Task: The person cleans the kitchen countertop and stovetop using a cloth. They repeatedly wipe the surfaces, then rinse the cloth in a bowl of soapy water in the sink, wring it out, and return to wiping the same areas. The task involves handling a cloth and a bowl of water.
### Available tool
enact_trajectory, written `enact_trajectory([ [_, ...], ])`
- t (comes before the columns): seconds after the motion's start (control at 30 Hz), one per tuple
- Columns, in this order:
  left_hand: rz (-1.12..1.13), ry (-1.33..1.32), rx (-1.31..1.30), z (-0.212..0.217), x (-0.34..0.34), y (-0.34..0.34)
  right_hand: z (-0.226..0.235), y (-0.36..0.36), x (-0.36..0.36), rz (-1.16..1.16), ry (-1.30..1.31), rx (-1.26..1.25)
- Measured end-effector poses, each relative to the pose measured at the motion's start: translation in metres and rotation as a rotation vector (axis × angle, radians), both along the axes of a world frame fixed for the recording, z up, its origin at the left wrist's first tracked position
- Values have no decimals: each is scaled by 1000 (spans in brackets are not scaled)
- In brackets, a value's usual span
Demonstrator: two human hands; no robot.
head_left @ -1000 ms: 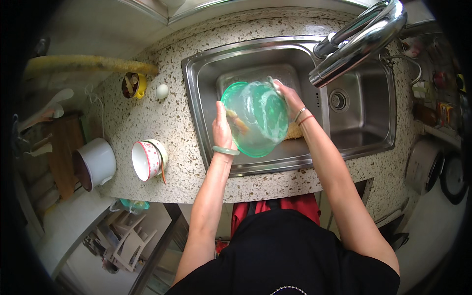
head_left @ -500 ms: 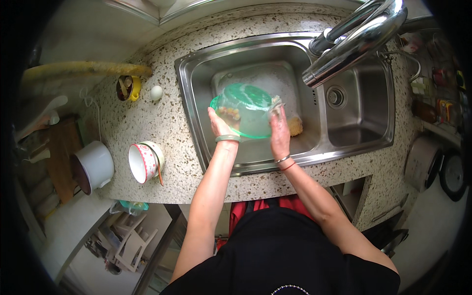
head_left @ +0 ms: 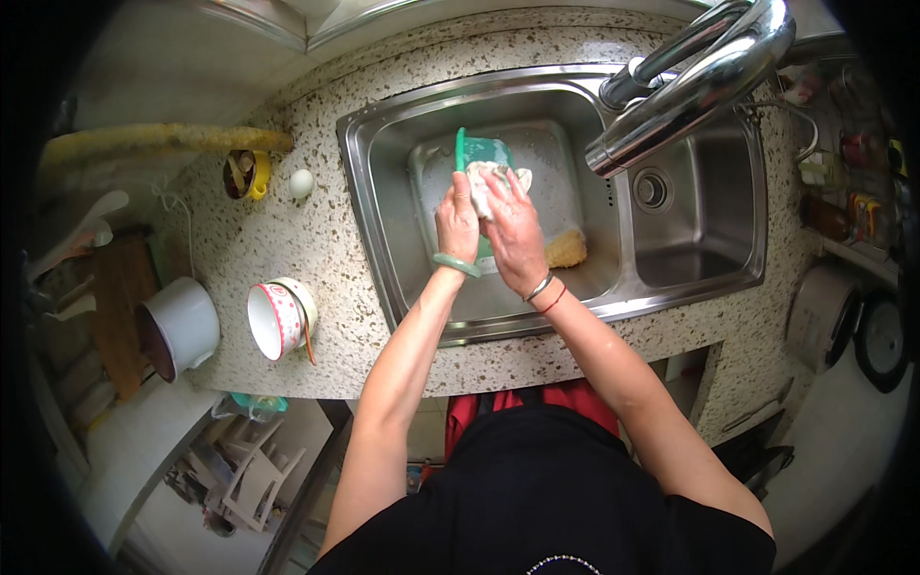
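Over the large sink basin [head_left: 388, 206], my left hand [head_left: 458, 225] grips a translucent green plastic bowl [head_left: 489, 151] by its rim side. The bowl is tipped up on edge, with its rim to the left and its base to the right. A wet whitish cloth [head_left: 481, 199] is under my right hand [head_left: 517, 238], which presses it against the bowl's outer side. Both hands and the cloth cover much of the bowl. Just right of my right hand, a yellowish-tan loofah-like scrubber [head_left: 567, 249] lies in the basin.
A chrome faucet [head_left: 661, 101] arches over the divider beside the smaller sink basin [head_left: 704, 211]. On the left counter stand stacked bowls [head_left: 278, 321], an egg [head_left: 301, 183], a yellow mug [head_left: 257, 177] and a white pot [head_left: 180, 321].
The green bowl has turned from lying broadside to standing edge-on. My right hand with the cloth has moved left, close to my left hand.
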State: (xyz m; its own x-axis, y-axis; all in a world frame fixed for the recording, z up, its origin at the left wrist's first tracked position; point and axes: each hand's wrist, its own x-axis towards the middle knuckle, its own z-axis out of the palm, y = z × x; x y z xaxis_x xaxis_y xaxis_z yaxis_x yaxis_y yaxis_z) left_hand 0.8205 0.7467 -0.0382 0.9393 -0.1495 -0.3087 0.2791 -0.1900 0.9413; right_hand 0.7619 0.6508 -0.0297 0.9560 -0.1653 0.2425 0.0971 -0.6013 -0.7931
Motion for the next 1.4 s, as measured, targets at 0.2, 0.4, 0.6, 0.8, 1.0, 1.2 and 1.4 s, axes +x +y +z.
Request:
enact_trajectory([
  [0.2,-348,-65,268,4,-33,11,-46,-42,31,-164,381,454],
  [0.4,-752,-557,454,-17,-42,19,-127,-94,27,-384,553,331],
  [0.6,-865,-677,596,-63,-40,34,-57,-87,3,-497,443,627],
  [0.8,-866,-725,683,-95,-52,23,-25,-74,-5,-482,396,984],
  [1.0,-879,-726,755,-118,-58,14,1,-56,3,-436,351,1232],
  [1.2,-920,73,501,-78,-42,5,-18,-52,-3,-446,547,1383],
  [1.4,56,865,-647,-70,-28,12,-22,-51,-9,-415,566,1517],
])
